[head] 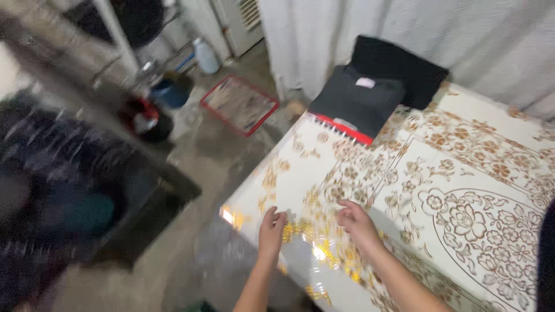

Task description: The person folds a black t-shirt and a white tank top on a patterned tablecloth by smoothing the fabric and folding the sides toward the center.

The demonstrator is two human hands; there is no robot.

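Note:
A white table with a glossy gold floral cover fills the right side of the view. My left hand rests near the table's near-left corner, fingers curled down onto the cover. A short way to its right, my right hand lies on the cover with fingers slightly bent. Neither hand holds a separate object; whether they pinch the cover is blurred. Folded dark clothes with a red strip along their front edge lie at the table's far end.
A black folded cloth lies behind the dark stack, against a white curtain. On the concrete floor at left are a red-framed tray, a blue bucket, a white jug and dark blurred bundles.

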